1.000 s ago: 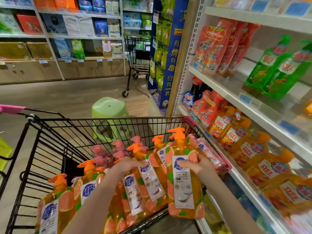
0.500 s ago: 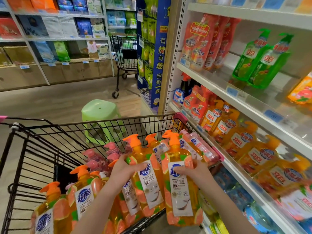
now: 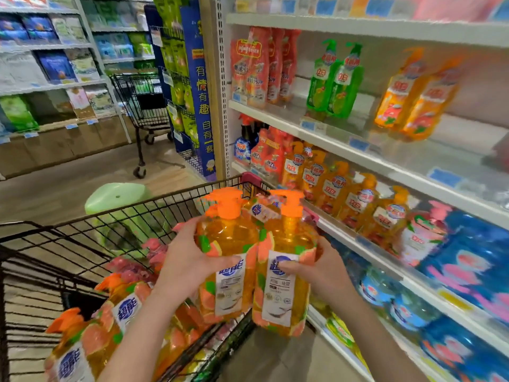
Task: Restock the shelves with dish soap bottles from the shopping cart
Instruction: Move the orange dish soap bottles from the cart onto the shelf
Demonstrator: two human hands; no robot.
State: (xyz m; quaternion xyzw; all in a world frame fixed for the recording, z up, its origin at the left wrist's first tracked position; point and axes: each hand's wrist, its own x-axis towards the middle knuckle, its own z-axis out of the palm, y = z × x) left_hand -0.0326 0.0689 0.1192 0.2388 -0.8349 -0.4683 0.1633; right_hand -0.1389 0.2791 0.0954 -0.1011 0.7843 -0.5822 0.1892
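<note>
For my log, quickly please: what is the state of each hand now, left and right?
Left hand: grips the left orange soap bottle.
Right hand: grips the right orange soap bottle.

Glossy clear-plastic soap bottles [image 3: 281,271] with paper labels; black wire-metal cart [image 3: 82,232].

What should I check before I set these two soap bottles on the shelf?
1. Grip of left hand round left bottle: ok.
2. Grip of right hand round right bottle: ok.
3. Both bottles upright: ok.
4. Bottle bases clear of cart rim: cannot tell.
5. Free space on shelf, between green bottles and orange bottles: ok.
</note>
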